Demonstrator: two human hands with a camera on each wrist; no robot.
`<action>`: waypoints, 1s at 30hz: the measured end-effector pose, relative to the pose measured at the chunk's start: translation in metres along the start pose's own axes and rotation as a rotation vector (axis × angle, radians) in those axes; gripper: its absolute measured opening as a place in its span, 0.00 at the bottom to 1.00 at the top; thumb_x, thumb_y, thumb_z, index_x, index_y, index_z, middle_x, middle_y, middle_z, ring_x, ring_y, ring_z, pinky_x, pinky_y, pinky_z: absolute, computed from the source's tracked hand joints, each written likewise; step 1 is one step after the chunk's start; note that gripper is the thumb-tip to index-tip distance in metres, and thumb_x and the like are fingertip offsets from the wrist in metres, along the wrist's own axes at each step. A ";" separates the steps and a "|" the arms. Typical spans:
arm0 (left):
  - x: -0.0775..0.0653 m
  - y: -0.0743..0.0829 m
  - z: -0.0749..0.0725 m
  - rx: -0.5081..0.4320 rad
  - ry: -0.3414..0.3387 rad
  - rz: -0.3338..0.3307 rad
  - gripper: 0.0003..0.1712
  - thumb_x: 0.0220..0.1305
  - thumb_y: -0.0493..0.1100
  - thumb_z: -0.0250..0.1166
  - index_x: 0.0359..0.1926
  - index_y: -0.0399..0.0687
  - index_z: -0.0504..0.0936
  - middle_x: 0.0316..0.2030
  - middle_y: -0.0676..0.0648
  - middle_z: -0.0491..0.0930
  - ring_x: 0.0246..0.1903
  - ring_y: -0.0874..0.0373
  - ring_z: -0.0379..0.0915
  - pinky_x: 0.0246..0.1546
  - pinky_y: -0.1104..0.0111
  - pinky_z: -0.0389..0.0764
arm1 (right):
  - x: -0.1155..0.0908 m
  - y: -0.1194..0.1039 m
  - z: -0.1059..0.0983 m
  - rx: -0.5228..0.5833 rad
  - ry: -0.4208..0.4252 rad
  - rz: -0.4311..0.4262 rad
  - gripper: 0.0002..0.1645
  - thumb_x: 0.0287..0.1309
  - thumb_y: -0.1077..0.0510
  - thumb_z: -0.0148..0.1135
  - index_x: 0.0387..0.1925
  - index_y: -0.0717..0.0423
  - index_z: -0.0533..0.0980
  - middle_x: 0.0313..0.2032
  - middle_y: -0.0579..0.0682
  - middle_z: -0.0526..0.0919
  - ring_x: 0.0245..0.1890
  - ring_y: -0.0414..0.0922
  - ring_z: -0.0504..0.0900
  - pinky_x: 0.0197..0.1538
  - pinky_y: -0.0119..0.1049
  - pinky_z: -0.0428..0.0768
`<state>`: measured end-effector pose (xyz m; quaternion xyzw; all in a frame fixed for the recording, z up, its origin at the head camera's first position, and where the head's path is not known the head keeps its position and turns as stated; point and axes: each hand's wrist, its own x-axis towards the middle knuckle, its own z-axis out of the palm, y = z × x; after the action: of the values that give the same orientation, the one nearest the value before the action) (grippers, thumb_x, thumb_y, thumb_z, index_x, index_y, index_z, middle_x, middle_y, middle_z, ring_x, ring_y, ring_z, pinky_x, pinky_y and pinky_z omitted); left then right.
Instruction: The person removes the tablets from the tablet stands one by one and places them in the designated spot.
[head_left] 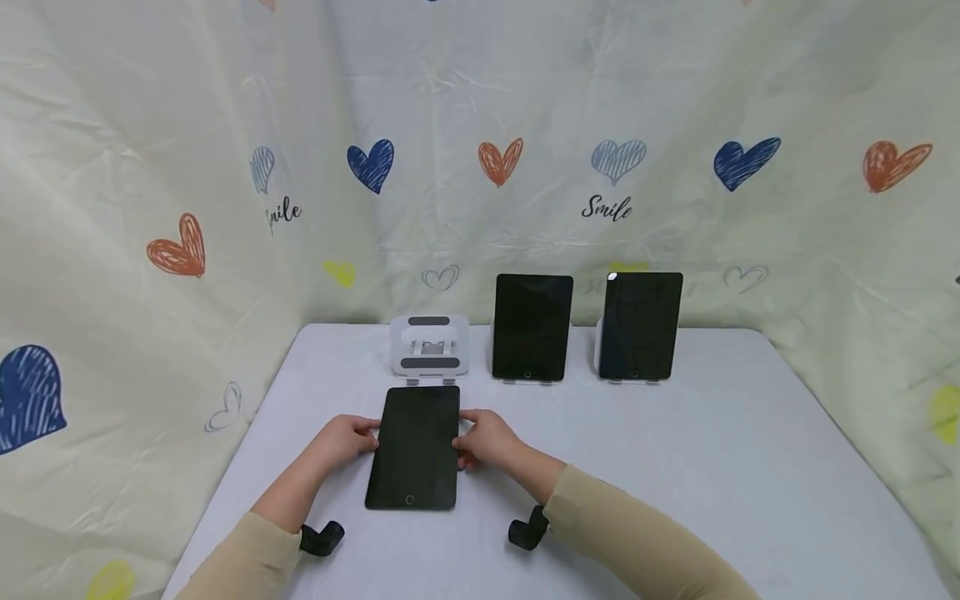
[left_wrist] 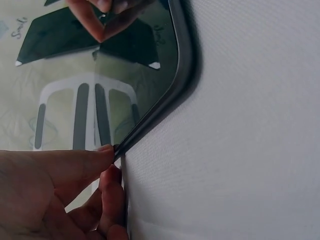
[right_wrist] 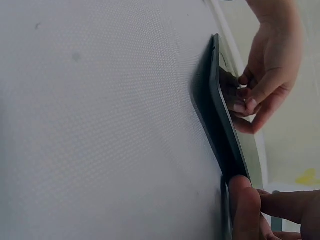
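Observation:
A black tablet (head_left: pixel 416 450) lies screen up, close over the white table, its round home button at the near end. My left hand (head_left: pixel 348 440) pinches its left edge; in the left wrist view the thumb (left_wrist: pixel 82 159) rests at the edge with the fingers curled beneath. On the opposite edge my right hand (head_left: pixel 491 442) pinches with thumb and fingers. The right wrist view shows the tablet's side (right_wrist: pixel 225 105) slanting above a shadow on the cloth, with fingertips (right_wrist: pixel 245 192) around its rim. Just beyond the tablet's far end is a white stand (head_left: pixel 430 346) with grey pads.
Two more black tablets, a middle one (head_left: pixel 532 327) and a right one (head_left: pixel 641 327), lean upright on stands along the back of the table (head_left: pixel 675 475). A curtain (head_left: pixel 540 100) printed with hearts hangs behind. Black wrist cameras, left (head_left: pixel 322 539) and right (head_left: pixel 528 528), sit near the cuffs.

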<state>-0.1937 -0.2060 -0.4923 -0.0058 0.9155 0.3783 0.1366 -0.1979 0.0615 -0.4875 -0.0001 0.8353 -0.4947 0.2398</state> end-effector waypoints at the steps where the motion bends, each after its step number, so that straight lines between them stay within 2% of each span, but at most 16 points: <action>1: 0.001 0.000 0.000 0.004 0.000 0.001 0.22 0.58 0.32 0.66 0.55 0.36 0.83 0.23 0.51 0.77 0.27 0.57 0.69 0.32 0.67 0.69 | 0.000 -0.002 -0.001 -0.002 0.000 0.016 0.37 0.59 0.65 0.67 0.70 0.59 0.67 0.20 0.55 0.83 0.15 0.43 0.81 0.23 0.33 0.79; 8: 0.003 0.000 0.000 0.005 0.011 -0.018 0.23 0.58 0.34 0.69 0.56 0.38 0.83 0.23 0.51 0.76 0.27 0.57 0.68 0.33 0.67 0.69 | 0.005 -0.006 -0.004 -0.037 0.000 0.061 0.37 0.59 0.64 0.67 0.69 0.59 0.67 0.23 0.55 0.83 0.16 0.44 0.82 0.22 0.32 0.79; 13: 0.002 -0.002 0.002 0.004 0.013 -0.028 0.23 0.58 0.34 0.69 0.56 0.38 0.83 0.23 0.51 0.76 0.27 0.57 0.68 0.33 0.66 0.68 | 0.009 -0.004 -0.004 -0.108 0.008 0.061 0.35 0.59 0.64 0.68 0.67 0.60 0.69 0.21 0.54 0.83 0.17 0.45 0.82 0.22 0.32 0.79; 19: 0.001 -0.002 0.002 -0.001 0.016 -0.036 0.23 0.59 0.35 0.69 0.57 0.39 0.82 0.24 0.50 0.76 0.28 0.56 0.68 0.34 0.65 0.68 | 0.013 -0.003 -0.005 -0.199 0.023 0.061 0.35 0.57 0.61 0.71 0.66 0.58 0.72 0.20 0.53 0.83 0.15 0.45 0.81 0.21 0.32 0.76; 30: -0.004 0.001 0.003 0.016 0.031 -0.003 0.23 0.60 0.34 0.68 0.58 0.36 0.81 0.25 0.50 0.75 0.26 0.57 0.68 0.31 0.66 0.69 | 0.008 -0.006 -0.007 -0.257 0.038 0.055 0.34 0.57 0.57 0.72 0.64 0.55 0.72 0.22 0.52 0.81 0.15 0.46 0.80 0.22 0.33 0.76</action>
<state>-0.1892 -0.2037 -0.4925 -0.0119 0.9204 0.3708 0.1230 -0.2094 0.0622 -0.4836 0.0018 0.8959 -0.3769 0.2354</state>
